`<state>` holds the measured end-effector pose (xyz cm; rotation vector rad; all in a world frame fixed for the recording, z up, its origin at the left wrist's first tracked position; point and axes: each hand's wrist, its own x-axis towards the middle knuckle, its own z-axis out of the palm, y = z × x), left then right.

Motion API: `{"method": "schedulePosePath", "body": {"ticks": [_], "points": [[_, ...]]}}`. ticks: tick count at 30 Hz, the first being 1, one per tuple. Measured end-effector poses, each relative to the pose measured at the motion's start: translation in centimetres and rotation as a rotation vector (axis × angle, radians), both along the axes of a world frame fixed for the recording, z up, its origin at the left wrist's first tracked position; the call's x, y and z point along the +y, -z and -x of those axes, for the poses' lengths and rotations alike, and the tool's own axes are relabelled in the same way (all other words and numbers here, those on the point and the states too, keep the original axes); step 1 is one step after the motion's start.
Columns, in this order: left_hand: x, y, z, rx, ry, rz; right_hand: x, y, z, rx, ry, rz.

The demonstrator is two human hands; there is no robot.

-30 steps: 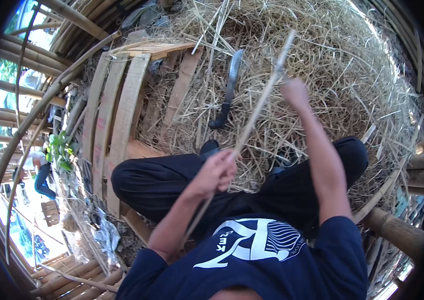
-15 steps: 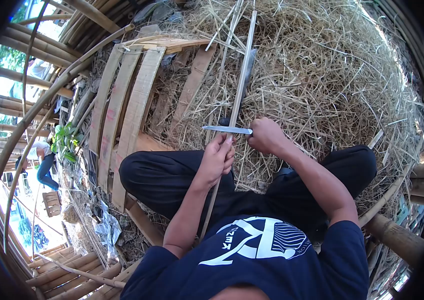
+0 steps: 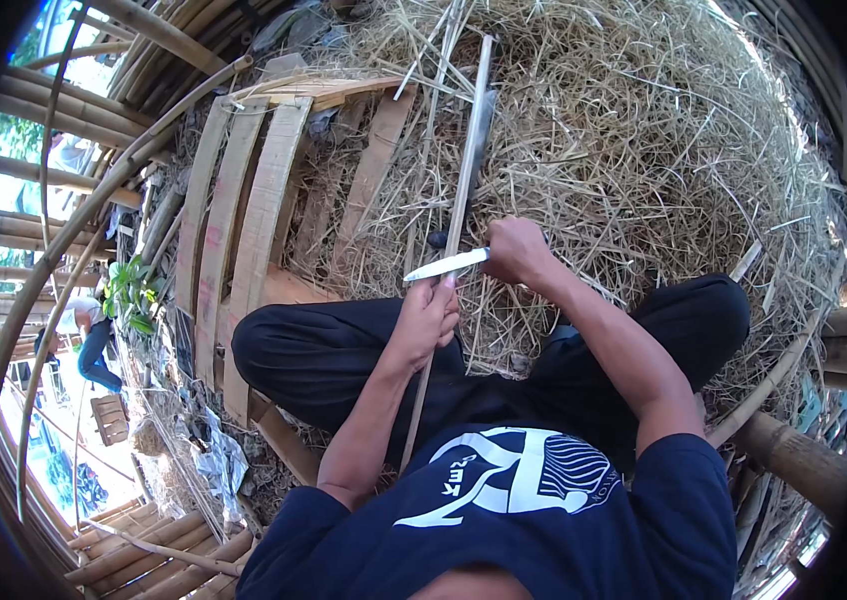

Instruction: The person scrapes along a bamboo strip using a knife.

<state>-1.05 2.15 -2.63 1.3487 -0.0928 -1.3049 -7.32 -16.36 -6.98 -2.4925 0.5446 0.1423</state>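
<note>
knife (image 3: 447, 266): has swung from near level to a slant, tip now nearer the body; it lies across the strip
strip (image 3: 470, 165): runs from near the shirt (image 3: 664, 520) out over the straw (image 3: 644, 170)
left hand (image 3: 426, 318): closed round the strip, probably steadying it
right hand (image 3: 517, 250): fisted on the knife, presumably for control
shirt print: white; too distorted to read surely

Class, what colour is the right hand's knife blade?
The knife blade is pale silver, seen in the head view.
</note>
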Motion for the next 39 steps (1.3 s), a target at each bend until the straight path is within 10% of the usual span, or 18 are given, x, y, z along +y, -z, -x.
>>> {"method": "schedulePosePath", "body": {"ticks": [6,9,14,21,35,39], "points": [[5.7,-3.9,4.0,0.26,0.243,0.021,-23.2,7.4,5.0,-0.102,1.065,0.006],[5.3,-3.9,2.1,0.036,0.039,-0.054,-18.3,0.5,3.3,-0.293,1.112,-0.273],[3.0,-3.9,-0.3,-0.096,0.007,-0.052,-4.7,-4.5,-0.5,-0.084,0.501,-0.305],[1.4,-1.5,-0.5,-0.358,0.018,-0.052,2.5,-2.7,-0.4,0.004,-0.105,-0.098],[1.4,-3.2,1.1,-0.043,0.018,-0.054,-1.7,0.7,-1.3,0.042,0.164,-0.013],[5.3,-7.2,4.1,0.116,0.146,0.013,-13.9,4.9,1.7,-0.026,0.966,-0.071]]}}
